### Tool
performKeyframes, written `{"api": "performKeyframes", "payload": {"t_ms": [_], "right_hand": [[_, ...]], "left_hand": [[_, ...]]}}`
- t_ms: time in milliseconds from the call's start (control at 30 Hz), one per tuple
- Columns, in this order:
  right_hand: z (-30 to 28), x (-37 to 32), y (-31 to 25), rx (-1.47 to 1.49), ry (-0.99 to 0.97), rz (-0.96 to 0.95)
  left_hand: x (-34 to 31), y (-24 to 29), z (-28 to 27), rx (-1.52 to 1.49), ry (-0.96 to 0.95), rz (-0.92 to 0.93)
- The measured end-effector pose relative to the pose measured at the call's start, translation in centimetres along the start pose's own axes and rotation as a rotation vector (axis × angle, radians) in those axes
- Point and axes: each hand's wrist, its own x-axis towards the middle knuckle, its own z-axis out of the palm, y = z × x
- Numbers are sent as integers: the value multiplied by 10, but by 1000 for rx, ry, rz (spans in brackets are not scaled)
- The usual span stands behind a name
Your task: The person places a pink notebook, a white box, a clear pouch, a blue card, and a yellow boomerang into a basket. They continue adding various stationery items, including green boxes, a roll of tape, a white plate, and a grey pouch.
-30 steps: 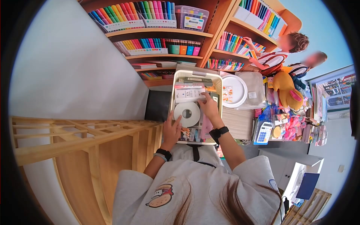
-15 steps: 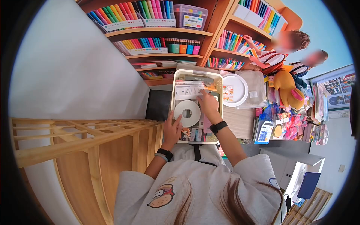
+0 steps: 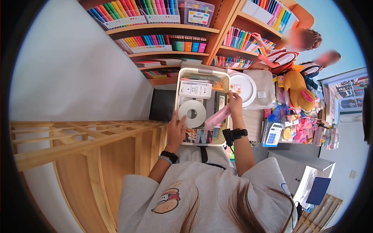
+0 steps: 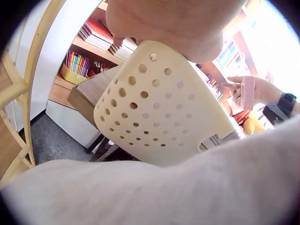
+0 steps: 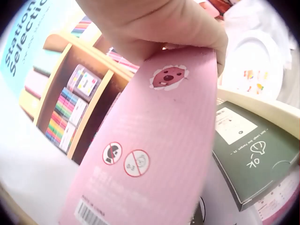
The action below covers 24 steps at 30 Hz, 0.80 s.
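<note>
"Where's the pink box (image 3: 218,117)?"
"Over the basket's (image 4: 168,56) right side, the right hand (image 3: 235,104) pinching its far end. Its long axis slants left and toward the person, free end near the white roll (image 3: 200,113)."
"The left hand (image 3: 176,132)?"
"Farther, fingers spread, at the left rim."

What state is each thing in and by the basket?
Basket, upright, open-topped, partly filled.
Pink box, held, slanted.
Right hand, gripping pink box.
Left hand, at basket's rim; grip unclear.
White box, lying in basket, label up.
White roll, lying flat in basket.
Dark green box, in basket, visible end closed.
White plate, lying beside basket.
</note>
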Motion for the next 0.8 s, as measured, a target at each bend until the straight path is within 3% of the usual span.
{"api": "performKeyframes", "payload": {"t_ms": [67, 200, 400, 467, 533, 600, 733, 800], "right_hand": [[0, 8, 24, 369, 46, 214], [18, 2, 45, 410, -2, 266], [-11, -29, 29, 394, -248, 264], [-24, -38, 29, 314, -462, 180], [-29, -51, 31, 317, -479, 216], [-33, -61, 35, 421, -624, 183], [-65, -81, 44, 312, -547, -1], [-88, -94, 45, 321, -499, 12]], "left_hand": [[0, 0, 0, -14, -2, -3], [2, 3, -2, -12, -2, 11], [0, 0, 1, 18, -9, 13], [1, 1, 1, 24, -17, 18], [3, 3, 0, 47, -9, 21], [5, 8, -2, 68, -20, 28], [4, 7, 1, 87, -25, 18], [5, 10, 1, 68, -28, 14]]}}
